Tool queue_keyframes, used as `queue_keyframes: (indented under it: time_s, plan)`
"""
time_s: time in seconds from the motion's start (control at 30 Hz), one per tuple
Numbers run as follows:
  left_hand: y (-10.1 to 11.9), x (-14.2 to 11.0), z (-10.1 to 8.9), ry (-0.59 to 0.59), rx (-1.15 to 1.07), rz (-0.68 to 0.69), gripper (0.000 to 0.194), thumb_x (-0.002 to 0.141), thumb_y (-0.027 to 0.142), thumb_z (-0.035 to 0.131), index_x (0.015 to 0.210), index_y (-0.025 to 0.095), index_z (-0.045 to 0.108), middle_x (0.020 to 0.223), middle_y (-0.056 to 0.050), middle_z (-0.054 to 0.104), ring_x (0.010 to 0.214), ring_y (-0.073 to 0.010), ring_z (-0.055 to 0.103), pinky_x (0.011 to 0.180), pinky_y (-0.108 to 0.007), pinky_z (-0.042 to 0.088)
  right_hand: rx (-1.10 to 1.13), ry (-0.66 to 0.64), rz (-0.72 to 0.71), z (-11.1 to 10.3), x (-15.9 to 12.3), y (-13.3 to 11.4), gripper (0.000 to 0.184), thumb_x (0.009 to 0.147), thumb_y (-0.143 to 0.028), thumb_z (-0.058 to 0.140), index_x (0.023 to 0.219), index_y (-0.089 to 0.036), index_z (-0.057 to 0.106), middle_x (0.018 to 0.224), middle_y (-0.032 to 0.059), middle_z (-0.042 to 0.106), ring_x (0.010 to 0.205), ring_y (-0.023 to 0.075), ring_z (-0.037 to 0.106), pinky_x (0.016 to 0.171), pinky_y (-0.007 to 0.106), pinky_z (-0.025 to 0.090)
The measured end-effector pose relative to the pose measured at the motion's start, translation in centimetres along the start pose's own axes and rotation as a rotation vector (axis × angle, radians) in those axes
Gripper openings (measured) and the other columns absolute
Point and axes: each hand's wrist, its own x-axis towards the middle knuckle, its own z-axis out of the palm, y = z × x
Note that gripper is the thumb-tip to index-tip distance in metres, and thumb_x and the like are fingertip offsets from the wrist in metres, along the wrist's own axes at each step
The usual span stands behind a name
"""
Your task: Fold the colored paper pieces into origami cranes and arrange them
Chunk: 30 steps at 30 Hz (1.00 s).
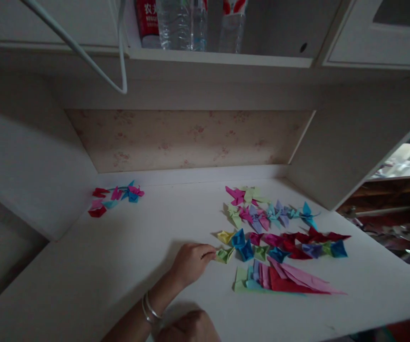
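Reaching in from the lower left, my left hand point(195, 262) wears two silver bangles. Its fingertips are pinched on the edge of a light green folded paper boat point(224, 255), which rests on the white desktop. My right hand point(189, 327) is curled closed at the bottom edge, partly cut off, and whatever its fingers may hold is hidden. Beside the green boat lie a yellow folded boat point(225, 236) and blue ones point(238, 238), in rows that run right to dark red pieces point(295, 247). Nearer me is a fanned stack of folded paper planes point(279, 280).
Paper cranes point(258, 216) in several colours lie behind the boats. A small cluster of folded pieces point(114, 197) sits at the back left. Overhead, a shelf point(222, 56) holds plastic bottles point(174, 23), and a white cable point(83, 57) hangs down. Side panels flank the desktop.
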Motion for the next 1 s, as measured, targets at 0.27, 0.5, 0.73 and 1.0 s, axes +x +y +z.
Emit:
queue_keyframes:
  time_s: [0.27,0.5,0.73,1.0]
  plan:
    - [-0.6,0.6,1.9,0.038,0.199,0.1,0.021,0.09,0.028,0.052,0.099,0.025,0.071,0.089,-0.001,0.074,0.079,-0.0151,0.068,0.076,-0.023,0.049,0.221,-0.213,0.16,-1.8,0.5,0.4,0.014,0.07,-0.011,0.053,0.057,-0.017,0.057,0.048,-0.0035,0.059,0.038,0.0059,0.047,0.039,0.017,0.026]
    - [0.0,0.9,2.5,-0.019,0.248,0.064,0.024,0.091,0.032,0.05,0.105,0.027,0.069,0.091,-0.003,0.074,0.081,-0.0188,0.069,0.076,-0.027,0.049,0.161,-0.217,0.181,-1.4,0.2,0.4,0.024,0.075,-0.021,0.056,0.051,-0.018,0.056,0.048,-0.0012,0.061,0.039,0.0082,0.051,0.04,0.02,0.026]
    - [0.5,0.7,1.9,-0.015,0.178,0.042,0.024,0.089,0.034,0.053,0.108,0.028,0.067,0.095,-0.002,0.073,0.084,-0.0196,0.068,0.077,-0.028,0.049,0.156,-0.219,0.185,-1.2,0.1,0.6,0.018,0.072,-0.02,0.056,0.054,-0.018,0.06,0.048,-0.0017,0.062,0.037,0.0079,0.049,0.038,0.021,0.024]
    - [-1.1,-1.2,-0.8,0.061,0.036,-0.065,0.024,0.085,0.038,0.057,0.102,0.024,0.067,0.097,-0.003,0.071,0.076,-0.0165,0.066,0.075,-0.024,0.049,0.151,-0.227,0.209,-1.4,0.4,0.2,0.013,0.07,-0.019,0.061,0.058,-0.018,0.066,0.052,0.0002,0.066,0.041,0.0106,0.056,0.039,0.02,0.026]
